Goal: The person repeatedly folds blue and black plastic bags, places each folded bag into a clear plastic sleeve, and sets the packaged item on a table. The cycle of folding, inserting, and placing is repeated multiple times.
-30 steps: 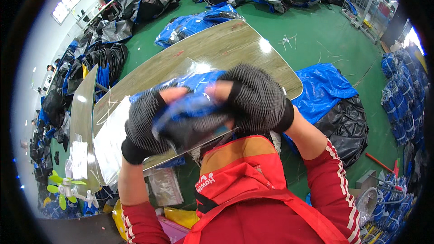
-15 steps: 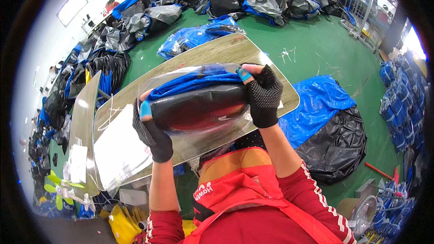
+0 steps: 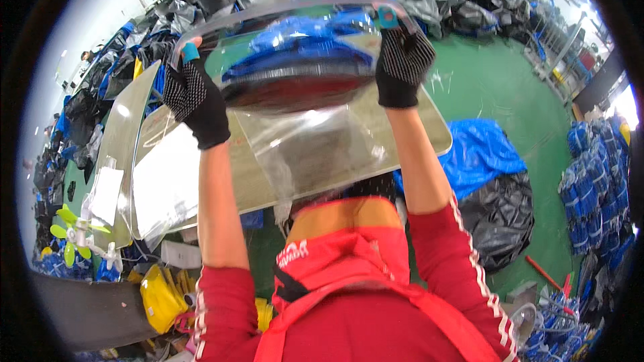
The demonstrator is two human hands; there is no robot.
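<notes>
Green floor (image 3: 490, 84) spreads out around me, with crumpled heaps of black, grey and blue sheeting (image 3: 436, 3) banked along its far side, probably put there to leave room around the table. Before me stands a wood-grain table (image 3: 433, 124) with a curved far edge, close enough to my body to work over without stepping.

Above it I hold up a clear plastic bag (image 3: 305, 5) by its upper edge. A folded blue and black bundle (image 3: 302, 80) sits low inside, blue part uppermost, sagging as if its weight pulls the film down. My left hand (image 3: 198, 104) is closed on one upper corner and my right hand (image 3: 402, 64) on the other, thumbs and fingers pinching the film, though blur hides exactly how each finger lies. Neither hand touches the bundle itself. I take it that gripping so far apart keeps the edge stretched and the load level between my arms.

Under the bag, a loose clear sheet (image 3: 318, 151) lies across the table; I cannot tell whether it joins what I hold. White sheets (image 3: 168, 184) rest at the table's left end, likely kept aside from the middle. On the floor to my right lies a blue and black cover (image 3: 483, 151), just beyond the table's corner.
</notes>
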